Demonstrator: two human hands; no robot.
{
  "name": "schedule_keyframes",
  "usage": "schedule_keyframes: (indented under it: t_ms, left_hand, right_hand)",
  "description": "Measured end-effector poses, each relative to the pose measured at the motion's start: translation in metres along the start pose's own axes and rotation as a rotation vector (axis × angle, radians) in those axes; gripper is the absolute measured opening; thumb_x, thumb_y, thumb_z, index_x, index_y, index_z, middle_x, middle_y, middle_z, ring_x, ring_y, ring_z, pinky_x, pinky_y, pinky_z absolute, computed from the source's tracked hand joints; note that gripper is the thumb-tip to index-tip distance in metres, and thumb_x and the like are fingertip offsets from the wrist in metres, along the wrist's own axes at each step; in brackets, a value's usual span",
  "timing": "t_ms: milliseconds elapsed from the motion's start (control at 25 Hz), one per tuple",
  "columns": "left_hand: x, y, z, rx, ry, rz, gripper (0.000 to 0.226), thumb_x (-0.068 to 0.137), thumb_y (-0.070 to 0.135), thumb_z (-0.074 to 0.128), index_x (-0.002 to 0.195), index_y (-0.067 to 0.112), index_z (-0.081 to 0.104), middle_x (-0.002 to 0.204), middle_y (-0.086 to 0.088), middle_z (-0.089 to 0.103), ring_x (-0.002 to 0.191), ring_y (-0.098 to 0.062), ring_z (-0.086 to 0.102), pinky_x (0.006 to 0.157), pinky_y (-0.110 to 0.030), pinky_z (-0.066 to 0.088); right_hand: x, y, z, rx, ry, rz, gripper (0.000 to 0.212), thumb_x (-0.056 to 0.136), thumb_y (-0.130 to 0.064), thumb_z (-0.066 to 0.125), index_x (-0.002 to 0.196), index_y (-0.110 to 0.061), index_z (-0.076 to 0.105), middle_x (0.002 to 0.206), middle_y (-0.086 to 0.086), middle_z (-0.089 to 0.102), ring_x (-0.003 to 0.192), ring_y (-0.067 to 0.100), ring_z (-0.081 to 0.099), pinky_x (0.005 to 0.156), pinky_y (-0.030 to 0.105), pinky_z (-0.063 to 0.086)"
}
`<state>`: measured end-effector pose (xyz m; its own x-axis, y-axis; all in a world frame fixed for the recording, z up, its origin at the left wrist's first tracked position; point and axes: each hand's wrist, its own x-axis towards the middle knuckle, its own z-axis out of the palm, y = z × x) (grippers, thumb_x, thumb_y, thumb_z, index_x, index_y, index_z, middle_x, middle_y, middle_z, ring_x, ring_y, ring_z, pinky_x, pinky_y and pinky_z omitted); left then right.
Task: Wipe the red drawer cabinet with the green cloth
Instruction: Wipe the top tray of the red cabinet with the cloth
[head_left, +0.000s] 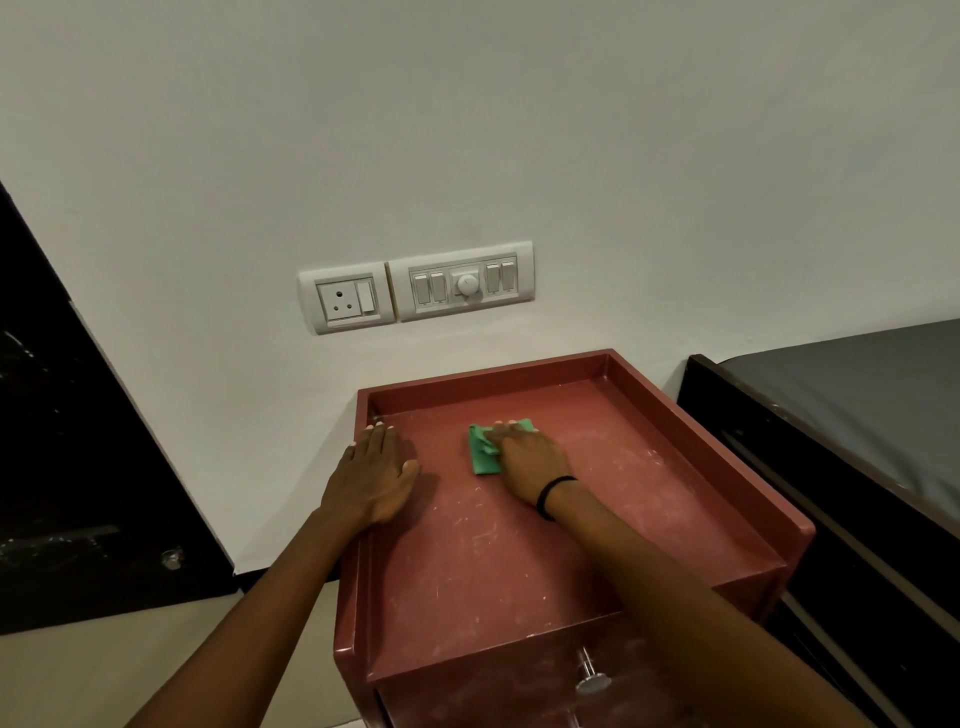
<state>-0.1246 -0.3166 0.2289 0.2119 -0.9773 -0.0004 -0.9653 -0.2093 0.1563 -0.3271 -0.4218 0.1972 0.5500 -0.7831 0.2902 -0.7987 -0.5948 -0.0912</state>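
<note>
The red drawer cabinet stands against the wall, its recessed top dusty with pale streaks. A folded green cloth lies on the top toward the back, pressed down under my right hand, whose fingers cover much of it. A black band circles that wrist. My left hand rests flat, fingers together, over the cabinet's left rim and onto the top, holding nothing. A metal drawer knob shows on the front below.
A white wall carries a socket plate and a switch panel just above the cabinet. A dark door is at the left. A dark bed frame with a grey mattress stands close on the right.
</note>
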Motion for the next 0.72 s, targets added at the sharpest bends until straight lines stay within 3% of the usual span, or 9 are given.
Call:
schedule_keyframes:
  t_ms: [160, 320, 520, 720]
  left_hand:
    - [0.002, -0.002, 0.004, 0.024, -0.011, 0.036, 0.071, 0.100, 0.047, 0.017, 0.158, 0.008, 0.005, 0.167, -0.012, 0.000, 0.155, -0.023, -0.001, 0.126, -0.039, 0.004]
    - [0.000, -0.003, 0.003, 0.017, -0.008, 0.062, 0.081, 0.090, 0.051, 0.009, 0.158, 0.008, 0.007, 0.167, -0.013, 0.003, 0.155, -0.024, 0.002, 0.125, -0.040, 0.005]
    - [-0.009, -0.001, 0.000, -0.078, 0.012, 0.078, 0.083, 0.085, 0.050, 0.008, 0.158, 0.009, 0.012, 0.167, -0.010, 0.010, 0.155, -0.022, 0.007, 0.125, -0.039, 0.007]
    - [-0.016, 0.004, -0.004, -0.142, 0.031, 0.071, 0.058, 0.105, 0.035, 0.022, 0.157, 0.009, 0.016, 0.166, -0.010, 0.014, 0.154, -0.022, 0.012, 0.124, -0.038, 0.008]
  right_hand:
    - [-0.020, 0.085, -0.015, -0.043, 0.036, 0.269, 0.039, 0.099, -0.010, 0.039, 0.132, -0.021, 0.055, 0.134, 0.007, 0.058, 0.116, 0.026, 0.060, 0.094, 0.038, 0.049]
    - [-0.029, 0.123, -0.009, -0.003, 0.026, 0.388, 0.042, 0.099, -0.009, 0.037, 0.137, -0.018, 0.052, 0.139, 0.009, 0.054, 0.128, 0.028, 0.051, 0.103, 0.042, 0.044]
    - [-0.020, 0.080, -0.001, 0.069, 0.040, 0.407, 0.042, 0.097, -0.008, 0.039, 0.133, -0.019, 0.057, 0.131, 0.010, 0.059, 0.121, 0.029, 0.054, 0.103, 0.040, 0.043]
    - [-0.027, -0.032, 0.008, 0.123, 0.032, 0.201, 0.032, 0.094, -0.018, 0.042, 0.118, -0.021, 0.063, 0.119, 0.008, 0.064, 0.113, 0.029, 0.057, 0.104, 0.041, 0.039]
